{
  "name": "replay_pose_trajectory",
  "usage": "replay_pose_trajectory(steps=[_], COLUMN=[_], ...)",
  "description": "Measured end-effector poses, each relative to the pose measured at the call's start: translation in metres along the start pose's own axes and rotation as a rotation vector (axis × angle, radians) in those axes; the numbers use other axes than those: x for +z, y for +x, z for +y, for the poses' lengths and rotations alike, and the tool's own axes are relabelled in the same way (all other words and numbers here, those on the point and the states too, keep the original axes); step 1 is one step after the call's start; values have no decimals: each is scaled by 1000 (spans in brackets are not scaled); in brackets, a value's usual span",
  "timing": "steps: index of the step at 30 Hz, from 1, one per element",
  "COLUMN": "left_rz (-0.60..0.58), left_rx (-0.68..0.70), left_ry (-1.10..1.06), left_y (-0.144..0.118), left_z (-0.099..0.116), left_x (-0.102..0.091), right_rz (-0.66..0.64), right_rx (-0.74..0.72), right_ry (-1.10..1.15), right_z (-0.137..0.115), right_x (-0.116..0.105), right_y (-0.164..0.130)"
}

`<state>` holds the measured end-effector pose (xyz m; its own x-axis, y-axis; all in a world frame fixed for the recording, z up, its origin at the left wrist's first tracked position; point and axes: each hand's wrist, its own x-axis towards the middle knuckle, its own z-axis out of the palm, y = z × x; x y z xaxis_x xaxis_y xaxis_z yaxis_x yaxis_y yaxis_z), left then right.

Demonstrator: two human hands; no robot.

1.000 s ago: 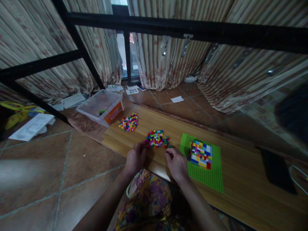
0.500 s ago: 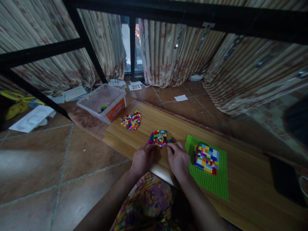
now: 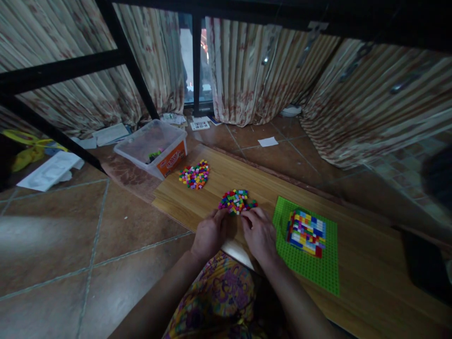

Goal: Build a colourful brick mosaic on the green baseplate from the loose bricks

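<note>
Picking stage: I am resting my left hand (image 3: 210,232) and right hand (image 3: 259,234) at the near brick pile (image 3: 236,201), fingers curled together, any pinch untellable; lifting one brick for the green baseplate (image 3: 307,270) calls for a fine fingertip pinch.

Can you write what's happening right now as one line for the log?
left hand: at near brick pile | right hand: at same pile | brick block: on green baseplate | far brick pile: untouched

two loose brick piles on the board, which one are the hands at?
The near pile, beside the green baseplate; both hands' fingers touch its near edge. The far pile by the clear tub lies untouched.
</note>
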<state>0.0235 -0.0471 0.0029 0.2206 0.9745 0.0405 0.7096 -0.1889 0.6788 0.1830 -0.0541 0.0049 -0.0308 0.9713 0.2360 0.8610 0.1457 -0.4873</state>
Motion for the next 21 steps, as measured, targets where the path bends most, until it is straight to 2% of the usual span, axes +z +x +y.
replay_pose_trajectory(steps=[3, 7, 13, 17, 21], left_rz=[-17, -37, -62, -13, 91], left_rx=[5, 45, 99, 60, -109], left_ry=[80, 154, 153, 27, -278], left_y=[0, -3, -19, -28, -26], left_z=[2, 3, 0, 2, 7], left_x=[3, 3, 2, 1, -8], right_rz=[16, -11, -46, -43, -31], right_rx=[14, -4, 16, -20, -93], right_ry=[-29, -19, -64, -53, 2], right_z=[0, -12, -20, -18, -21], right_x=[-3, 1, 8, 9, 2], right_y=[1, 3, 0, -3, -4])
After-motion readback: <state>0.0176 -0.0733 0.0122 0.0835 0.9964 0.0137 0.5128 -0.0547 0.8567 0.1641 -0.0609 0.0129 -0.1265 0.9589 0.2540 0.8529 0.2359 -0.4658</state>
